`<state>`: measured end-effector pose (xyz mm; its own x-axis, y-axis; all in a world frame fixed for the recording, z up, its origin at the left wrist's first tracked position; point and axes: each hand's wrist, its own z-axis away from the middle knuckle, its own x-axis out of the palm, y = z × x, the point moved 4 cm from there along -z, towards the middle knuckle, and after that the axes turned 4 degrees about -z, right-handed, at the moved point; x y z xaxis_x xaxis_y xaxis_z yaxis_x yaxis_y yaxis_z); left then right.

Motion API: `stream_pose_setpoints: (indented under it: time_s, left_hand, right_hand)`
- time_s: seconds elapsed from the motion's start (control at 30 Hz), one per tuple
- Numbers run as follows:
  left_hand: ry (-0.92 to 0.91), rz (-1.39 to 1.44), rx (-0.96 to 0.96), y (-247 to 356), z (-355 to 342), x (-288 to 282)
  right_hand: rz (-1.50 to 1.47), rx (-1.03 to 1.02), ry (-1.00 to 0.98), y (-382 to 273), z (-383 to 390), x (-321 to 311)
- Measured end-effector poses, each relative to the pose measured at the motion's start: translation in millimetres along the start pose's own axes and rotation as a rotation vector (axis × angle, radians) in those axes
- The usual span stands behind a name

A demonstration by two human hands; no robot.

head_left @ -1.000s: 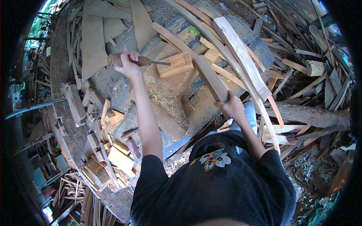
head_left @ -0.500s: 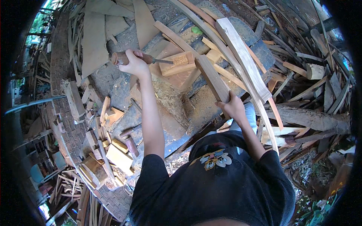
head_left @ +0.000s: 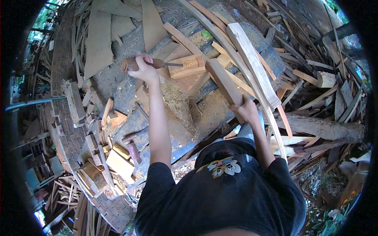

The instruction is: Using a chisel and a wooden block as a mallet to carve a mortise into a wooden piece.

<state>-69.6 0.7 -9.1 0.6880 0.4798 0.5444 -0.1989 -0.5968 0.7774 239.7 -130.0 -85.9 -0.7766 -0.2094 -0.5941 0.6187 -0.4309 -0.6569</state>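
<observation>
My left hand (head_left: 145, 70) is wrapped around the thick wooden handle of a chisel (head_left: 158, 63). Its metal blade points right, and the tip meets the left part of a small wooden block (head_left: 186, 71) with a carved pattern on top. In my right hand (head_left: 247, 111) is the near end of a squared wooden bar (head_left: 223, 80); the bar's far end lies against or just beside the block's right end. Beneath the block is a brown board (head_left: 197, 83), next to a rough wood stump (head_left: 177, 100).
A hammer (head_left: 134, 151) with a reddish head lies on the left, near pale wood offcuts (head_left: 120, 163). Long planks (head_left: 252, 59) run along the right side. Thin sheets (head_left: 98, 43) lie at the far left, and scrap wood (head_left: 327, 94) is heaped at the right.
Both hands keep their grips, and the chisel tip stays at the carved block. The view has shifted slightly; otherwise little differs.
</observation>
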Motion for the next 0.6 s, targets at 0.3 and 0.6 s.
stream_pose_setpoints:
  time_s: [0.3, 0.6]
  left_hand:
    - [0.081, -0.101, 0.028, -1, -7, 4]
    - [0.064, -0.206, 0.009, 0, 13, 13]
  right_hand:
    - [-0.667, -0.341, -0.089, -55, -9, -49]
    - [0.173, -1.020, 0.868, -197, 14, -151]
